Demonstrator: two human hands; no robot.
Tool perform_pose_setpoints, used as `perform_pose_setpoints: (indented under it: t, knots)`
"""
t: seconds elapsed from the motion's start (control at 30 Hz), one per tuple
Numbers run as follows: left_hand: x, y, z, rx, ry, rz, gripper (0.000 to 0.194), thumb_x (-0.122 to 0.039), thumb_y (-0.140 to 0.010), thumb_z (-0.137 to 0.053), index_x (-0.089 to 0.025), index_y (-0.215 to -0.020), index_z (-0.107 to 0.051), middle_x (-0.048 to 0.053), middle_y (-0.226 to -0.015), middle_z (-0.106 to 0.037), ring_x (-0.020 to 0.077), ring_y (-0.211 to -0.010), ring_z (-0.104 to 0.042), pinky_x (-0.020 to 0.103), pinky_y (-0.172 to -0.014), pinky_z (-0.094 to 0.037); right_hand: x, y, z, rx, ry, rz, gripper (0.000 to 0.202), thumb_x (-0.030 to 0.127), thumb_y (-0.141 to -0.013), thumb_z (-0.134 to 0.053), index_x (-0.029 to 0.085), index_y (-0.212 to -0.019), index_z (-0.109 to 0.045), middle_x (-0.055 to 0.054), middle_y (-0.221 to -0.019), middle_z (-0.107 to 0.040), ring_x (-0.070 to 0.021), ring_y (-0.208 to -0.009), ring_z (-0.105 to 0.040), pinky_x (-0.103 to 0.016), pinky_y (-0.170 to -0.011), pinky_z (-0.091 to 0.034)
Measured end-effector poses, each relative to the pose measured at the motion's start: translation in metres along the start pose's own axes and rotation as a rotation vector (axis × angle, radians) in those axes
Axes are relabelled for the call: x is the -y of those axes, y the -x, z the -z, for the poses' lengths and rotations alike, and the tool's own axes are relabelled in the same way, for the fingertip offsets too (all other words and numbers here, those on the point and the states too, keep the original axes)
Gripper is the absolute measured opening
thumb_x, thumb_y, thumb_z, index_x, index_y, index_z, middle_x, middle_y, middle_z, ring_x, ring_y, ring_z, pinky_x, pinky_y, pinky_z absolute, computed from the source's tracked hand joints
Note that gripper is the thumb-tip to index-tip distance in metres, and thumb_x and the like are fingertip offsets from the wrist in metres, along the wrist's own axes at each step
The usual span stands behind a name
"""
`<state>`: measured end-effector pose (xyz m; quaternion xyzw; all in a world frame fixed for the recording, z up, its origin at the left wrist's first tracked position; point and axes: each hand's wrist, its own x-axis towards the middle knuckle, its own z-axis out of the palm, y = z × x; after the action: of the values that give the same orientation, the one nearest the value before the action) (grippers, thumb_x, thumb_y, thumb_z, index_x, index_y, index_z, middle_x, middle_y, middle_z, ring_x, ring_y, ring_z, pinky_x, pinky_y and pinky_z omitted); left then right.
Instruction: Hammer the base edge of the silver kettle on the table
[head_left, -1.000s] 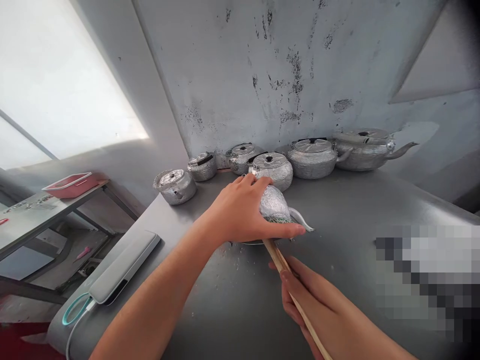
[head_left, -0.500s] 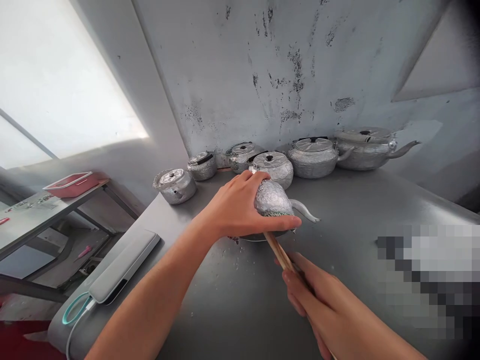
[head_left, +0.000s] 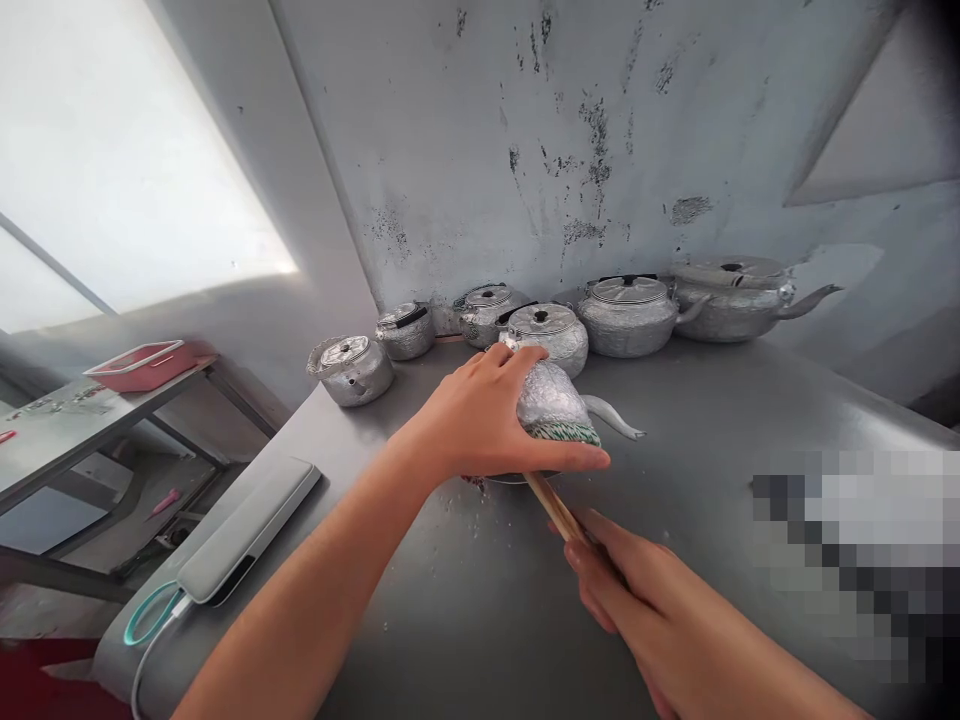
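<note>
The person's left hand (head_left: 495, 418), thumb spread, clasps a silver kettle (head_left: 553, 395) at mid-table (head_left: 465, 640), before other kettles (head_left: 630, 325). The right hand (head_left: 622, 580) is wrapped around a wooden stick (head_left: 550, 503), its far end hidden. Work seems unfinished; what remains cannot be told.

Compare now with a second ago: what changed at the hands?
The spout of the held kettle tilted up, its tip also slightly right. The right hand, gripping a wooden stick, shifted slightly right. Nothing newly grasped or released. Unchanged: left hand on the kettle, kettles behind, grey device with its cable.
</note>
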<state>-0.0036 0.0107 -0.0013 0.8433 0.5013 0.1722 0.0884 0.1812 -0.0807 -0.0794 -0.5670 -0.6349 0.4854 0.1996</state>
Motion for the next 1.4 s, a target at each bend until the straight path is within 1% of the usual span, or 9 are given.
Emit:
perform_pose_setpoints:
  t: [0.07,0.17,0.4,0.5,0.67,0.87,0.93,1.13,1.4]
  knots:
    - [-0.002,0.0,-0.001,0.003,-0.022,-0.001,0.11,-0.094,-0.068,-0.059,-0.026,-0.153,-0.043,0.016,-0.147,-0.049,0.0436,-0.128,-0.052,0.051,-0.095,-0.05,0.003,0.0,-0.001,-0.026,0.003,-0.001,0.032,0.042,-0.102,-0.037,0.023,-0.092,-0.06,0.002,-0.068,-0.058,-0.013,-0.049,-0.048,-0.026,-0.051,-0.048]
    - [-0.003,-0.001,-0.002,0.004,-0.043,-0.002,0.108,-0.092,-0.071,-0.058,-0.024,-0.153,-0.043,0.018,-0.148,-0.047,0.0439,-0.128,-0.052,0.05,-0.094,-0.05,0.001,-0.001,-0.003,-0.041,0.02,0.053,0.028,0.04,-0.102,-0.036,0.023,-0.095,-0.057,0.001,-0.071,-0.06,-0.0129,-0.05,-0.048,-0.026,-0.051,-0.046]
    - [0.0,-0.003,-0.002,0.001,-0.031,0.012,0.106,-0.092,-0.073,-0.056,-0.024,-0.153,-0.042,0.017,-0.143,-0.051,0.0405,-0.123,-0.055,0.048,-0.09,-0.051,-0.01,-0.001,-0.006,0.074,0.023,-0.045,0.035,0.049,-0.104,-0.027,0.024,-0.097,-0.052,0.002,-0.074,-0.056,-0.0131,-0.051,-0.051,-0.026,-0.049,-0.046]
    - [0.0,-0.002,-0.001,0.003,-0.025,0.027,0.106,-0.091,-0.073,-0.056,-0.024,-0.153,-0.043,0.016,-0.141,-0.052,0.0402,-0.121,-0.055,0.047,-0.088,-0.052,-0.009,-0.002,-0.004,0.044,0.039,-0.016,0.037,0.048,-0.104,-0.026,0.025,-0.095,-0.053,0.002,-0.073,-0.056,-0.0136,-0.052,-0.052,-0.026,-0.048,-0.046]
    - [-0.001,-0.002,0.0,0.009,-0.023,0.036,0.105,-0.091,-0.074,-0.055,-0.024,-0.154,-0.042,0.016,-0.14,-0.053,0.0406,-0.119,-0.056,0.047,-0.085,-0.052,-0.004,-0.001,-0.001,-0.033,0.114,0.046,0.027,0.038,-0.101,-0.037,0.025,-0.088,-0.056,-0.001,-0.069,-0.066,-0.0153,-0.05,-0.054,-0.03,-0.053,-0.044]
    - [-0.001,-0.002,0.0,0.004,-0.017,0.044,0.105,-0.092,-0.073,-0.055,-0.024,-0.153,-0.043,0.016,-0.14,-0.053,0.0407,-0.12,-0.056,0.047,-0.087,-0.051,-0.005,-0.002,-0.001,-0.058,0.129,0.079,0.03,0.039,-0.102,-0.035,0.026,-0.094,-0.061,-0.004,-0.078,-0.073,-0.0202,-0.064,-0.064,-0.033,-0.061,-0.045]
    - [-0.002,-0.002,0.0,0.006,-0.017,0.053,0.105,-0.092,-0.074,-0.054,-0.024,-0.154,-0.042,0.017,-0.14,-0.053,0.041,-0.12,-0.056,0.047,-0.087,-0.052,-0.006,-0.003,-0.001,-0.047,0.135,0.077,0.032,0.04,-0.102,-0.036,0.026,-0.089,-0.061,-0.005,-0.076,-0.073,-0.0202,-0.062,-0.063,-0.033,-0.06,-0.044]
    - [0.0,-0.003,0.0,0.003,-0.01,0.058,0.105,-0.092,-0.075,-0.053,-0.025,-0.154,-0.042,0.017,-0.142,-0.052,0.0417,-0.123,-0.055,0.048,-0.09,-0.051,-0.003,0.0,-0.001,-0.03,0.135,0.072,0.03,0.037,-0.104,-0.033,0.026,-0.091,-0.058,-0.002,-0.073,-0.071,-0.018,-0.061,-0.06,-0.031,-0.061,-0.045]
    - [0.006,-0.004,-0.001,-0.021,0.024,0.093,0.105,-0.095,-0.073,-0.05,-0.026,-0.152,-0.045,0.016,-0.137,-0.056,0.042,-0.124,-0.055,0.048,-0.092,-0.049,0.002,0.001,0.002,0.029,0.137,0.054,0.034,0.034,-0.105,-0.032,0.026,-0.084,-0.057,0.002,-0.067,-0.059,-0.0136,-0.053,-0.05,-0.026,-0.054,-0.042]
